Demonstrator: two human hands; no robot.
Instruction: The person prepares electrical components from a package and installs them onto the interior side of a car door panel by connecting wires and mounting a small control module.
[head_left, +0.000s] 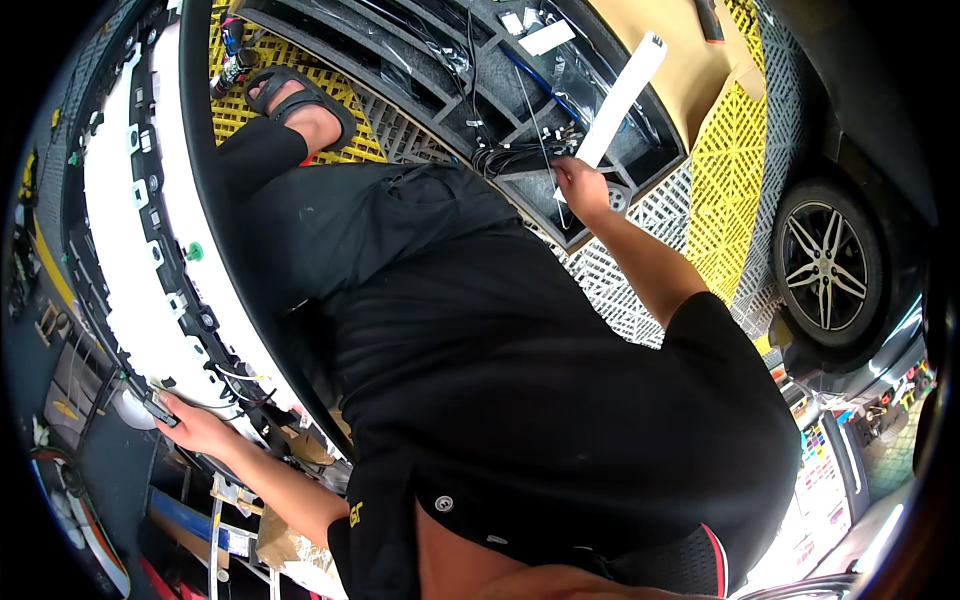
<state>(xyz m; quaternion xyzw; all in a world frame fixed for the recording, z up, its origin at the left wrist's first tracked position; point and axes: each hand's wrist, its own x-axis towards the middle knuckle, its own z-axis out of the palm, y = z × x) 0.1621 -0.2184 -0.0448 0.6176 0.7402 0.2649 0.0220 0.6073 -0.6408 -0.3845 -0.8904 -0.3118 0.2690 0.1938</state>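
My left hand (190,425) is closed on the lower edge of a long curved panel (205,170), with a small black fitting at its fingers. The panel is white with a black rim, clips, wires and a green fastener (194,251), and stands along my left side. My right hand (583,190) has its fingers curled round a thin light wire (545,140) above a black compartmented tray (490,90) holding coiled black cables (505,160) and small parts. A long white strip (625,90) lies slanted just behind that hand.
My sandalled foot (300,115) is on yellow and grey grid flooring (725,190) beside the tray and cardboard (715,60). A dark car with a wheel (822,260) stands at the right. A metal stepladder (220,530) and other items are at lower left.
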